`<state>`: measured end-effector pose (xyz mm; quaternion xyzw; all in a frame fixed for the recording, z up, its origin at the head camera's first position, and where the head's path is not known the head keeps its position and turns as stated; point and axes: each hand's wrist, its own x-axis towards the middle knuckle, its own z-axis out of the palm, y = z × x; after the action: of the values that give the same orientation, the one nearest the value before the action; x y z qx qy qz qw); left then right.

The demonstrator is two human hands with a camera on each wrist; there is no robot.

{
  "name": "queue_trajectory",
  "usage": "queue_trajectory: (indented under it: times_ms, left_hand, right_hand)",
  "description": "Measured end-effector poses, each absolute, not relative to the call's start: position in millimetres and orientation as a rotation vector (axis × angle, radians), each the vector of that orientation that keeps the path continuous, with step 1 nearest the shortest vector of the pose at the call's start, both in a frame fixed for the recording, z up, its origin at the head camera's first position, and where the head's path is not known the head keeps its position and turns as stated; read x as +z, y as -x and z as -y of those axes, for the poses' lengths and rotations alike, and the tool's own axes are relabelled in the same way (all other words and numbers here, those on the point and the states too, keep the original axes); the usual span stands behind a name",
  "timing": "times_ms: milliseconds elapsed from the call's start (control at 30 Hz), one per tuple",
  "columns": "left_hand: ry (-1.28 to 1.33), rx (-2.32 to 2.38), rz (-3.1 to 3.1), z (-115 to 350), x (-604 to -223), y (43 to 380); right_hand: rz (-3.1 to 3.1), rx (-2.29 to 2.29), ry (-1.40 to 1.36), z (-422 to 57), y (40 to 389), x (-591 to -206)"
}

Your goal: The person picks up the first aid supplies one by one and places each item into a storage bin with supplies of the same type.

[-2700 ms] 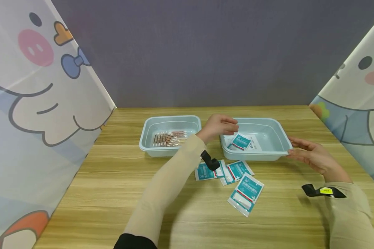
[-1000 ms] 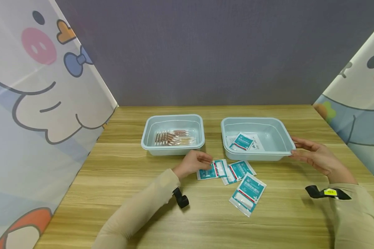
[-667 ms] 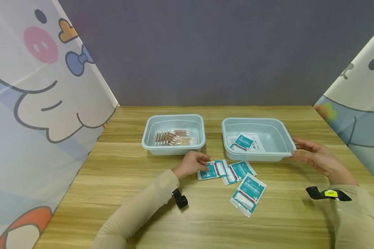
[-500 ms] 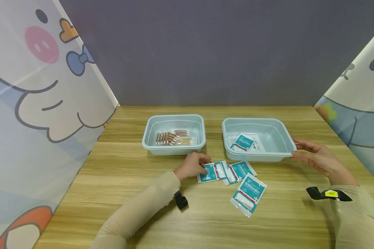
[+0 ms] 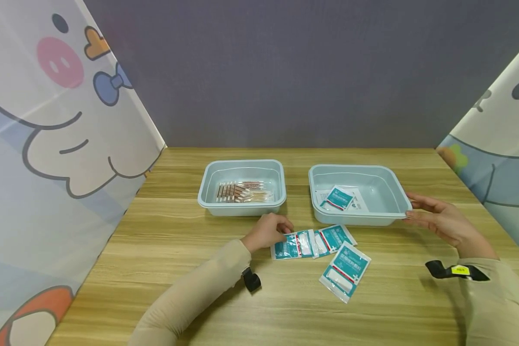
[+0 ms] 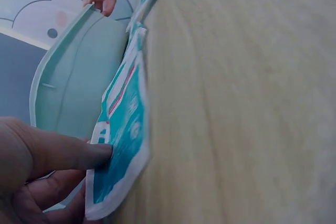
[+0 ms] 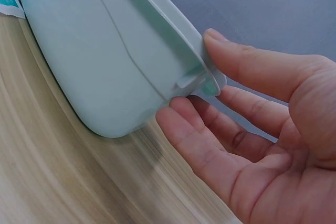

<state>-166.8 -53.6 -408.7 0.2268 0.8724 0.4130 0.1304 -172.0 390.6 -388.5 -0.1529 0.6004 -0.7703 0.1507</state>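
With thumb and fingers my left hand [image 5: 265, 231] pinches the left end of a flat teal-and-white dressing packet [image 5: 291, 246], low over the wooden table. In the left wrist view the thumb lies across the face of this packet [image 6: 126, 129], with the other fingers behind it. Its other end meets a second dressing packet [image 5: 335, 238], and a third dressing packet [image 5: 345, 273] lies nearer the front. My right hand [image 5: 441, 220] grips the right front corner of a pale blue tray [image 5: 382, 192], thumb on the rim [image 7: 202, 59] and fingers below. Inside that tray are a teal packet [image 5: 339, 198] and a white printed sheet.
A second pale blue tray [image 5: 242, 211] stands to the left, holding several small packs of cotton swabs [image 5: 233, 192]. A dark grey panel [image 5: 285, 72] closes off the back, and cartoon-printed panels [image 5: 69, 144] flank both sides.
My left hand has come down from between the trays to the leftmost packet, then pulled it slightly toward the front, off the second packet. My right hand stays at the tray corner.
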Motion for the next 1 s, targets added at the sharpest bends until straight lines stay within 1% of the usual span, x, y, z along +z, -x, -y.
queue_trajectory:
  times_ms: [667, 1000]
  left_hand:
    - [-0.611, 1.411, -2.299, 65, -400, 171]
    - [-0.467, 1.603, -2.143, 64, -389, 167]
  right_hand:
    - [-1.743, -2.194, 0.475, -391, 172, -388]
    - [-1.755, -2.177, 0.466, -392, 172, -389]
